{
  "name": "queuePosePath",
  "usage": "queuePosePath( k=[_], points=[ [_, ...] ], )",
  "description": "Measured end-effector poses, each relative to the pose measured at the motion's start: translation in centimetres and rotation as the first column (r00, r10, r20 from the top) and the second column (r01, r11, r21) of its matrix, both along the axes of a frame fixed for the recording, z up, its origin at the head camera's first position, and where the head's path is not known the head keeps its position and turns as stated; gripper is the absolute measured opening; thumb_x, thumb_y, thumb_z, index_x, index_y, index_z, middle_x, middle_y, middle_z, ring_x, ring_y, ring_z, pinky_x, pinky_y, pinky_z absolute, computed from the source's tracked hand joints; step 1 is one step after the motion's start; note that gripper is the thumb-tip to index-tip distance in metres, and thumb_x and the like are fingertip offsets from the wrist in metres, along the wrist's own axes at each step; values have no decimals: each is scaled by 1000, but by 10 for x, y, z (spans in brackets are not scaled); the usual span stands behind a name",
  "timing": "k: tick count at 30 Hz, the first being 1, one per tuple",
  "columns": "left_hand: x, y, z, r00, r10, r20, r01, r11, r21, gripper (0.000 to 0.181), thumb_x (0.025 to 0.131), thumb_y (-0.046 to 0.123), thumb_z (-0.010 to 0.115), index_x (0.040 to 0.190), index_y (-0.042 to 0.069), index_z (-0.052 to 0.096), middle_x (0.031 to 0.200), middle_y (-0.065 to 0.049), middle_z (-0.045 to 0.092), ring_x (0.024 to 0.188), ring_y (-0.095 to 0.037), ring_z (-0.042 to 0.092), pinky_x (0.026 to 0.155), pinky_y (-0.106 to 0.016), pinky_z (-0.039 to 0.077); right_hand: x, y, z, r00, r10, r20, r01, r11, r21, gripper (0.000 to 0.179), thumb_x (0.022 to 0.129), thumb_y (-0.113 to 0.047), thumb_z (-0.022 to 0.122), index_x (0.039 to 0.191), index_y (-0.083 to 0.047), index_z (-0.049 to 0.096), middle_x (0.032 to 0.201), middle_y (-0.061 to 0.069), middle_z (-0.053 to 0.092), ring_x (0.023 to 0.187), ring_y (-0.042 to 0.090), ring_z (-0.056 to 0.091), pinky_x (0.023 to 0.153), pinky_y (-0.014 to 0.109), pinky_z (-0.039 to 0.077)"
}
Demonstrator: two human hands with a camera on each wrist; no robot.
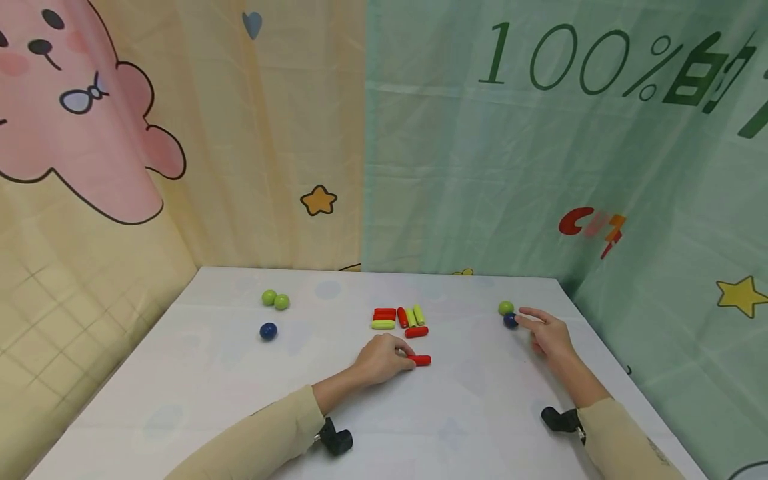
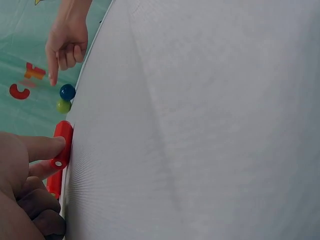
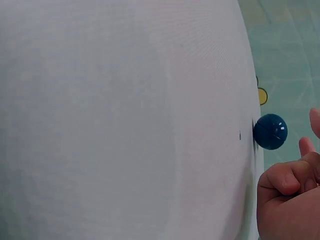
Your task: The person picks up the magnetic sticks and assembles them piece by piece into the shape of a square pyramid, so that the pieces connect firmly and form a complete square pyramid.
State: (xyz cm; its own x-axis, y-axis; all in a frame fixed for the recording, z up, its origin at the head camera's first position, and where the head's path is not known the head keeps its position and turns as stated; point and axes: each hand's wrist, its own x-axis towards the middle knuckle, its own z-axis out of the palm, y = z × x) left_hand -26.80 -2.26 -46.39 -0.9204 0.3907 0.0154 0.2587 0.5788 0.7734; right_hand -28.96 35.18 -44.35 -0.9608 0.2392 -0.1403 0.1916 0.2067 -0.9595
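Note:
Near the middle of the table, my left hand [image 1: 384, 360] pinches a short red cylinder [image 1: 423, 361] between thumb and finger. A small hole shows in that cylinder's near end in the left wrist view. Just beyond lies a loose red cylinder [image 1: 417, 331], close to a cluster of red and yellow-green cylinders [image 1: 383, 325]. On the right, my right hand [image 1: 551, 339] has its index finger extended and the other fingers bent. Its fingertips are right by a dark blue ball [image 1: 510, 321], which sits against a green ball [image 1: 506, 307]. Nothing is held in that hand.
Two green balls [image 1: 281, 302] and another dark blue ball [image 1: 268, 331] lie at the far left of the white table [image 1: 180, 373]. Printed curtains [image 1: 432, 167] enclose its back and sides. A black device [image 1: 337, 440] hangs under the left sleeve.

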Motion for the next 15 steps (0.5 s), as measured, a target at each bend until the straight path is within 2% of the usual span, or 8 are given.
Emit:
queuePosePath(
  k=[10, 15],
  points=[
    [0, 0, -1, 1000, 8, 17, -8, 1000, 9, 15, 85, 26, 78, 97, 18, 80, 77, 10, 68, 71, -14, 58, 60, -28, 45, -11, 11, -13, 999, 26, 31, -27, 999, 32, 64, 94, -31, 71, 149, -6, 46, 55, -14, 34, 45, 4, 27, 44, 23, 30],
    [-1, 0, -1, 1000, 8, 4, -8, 1000, 4, 14, 85, 26, 78, 96, 18, 81, 74, 10, 68, 66, -13, 56, 59, -27, 42, -15, 14, -16, 998, 44, 44, -47, 998, 50, 65, 94, -30, 71, 149, -7, 46, 53, -14, 33, 44, 4, 28, 43, 23, 30]
  ],
)
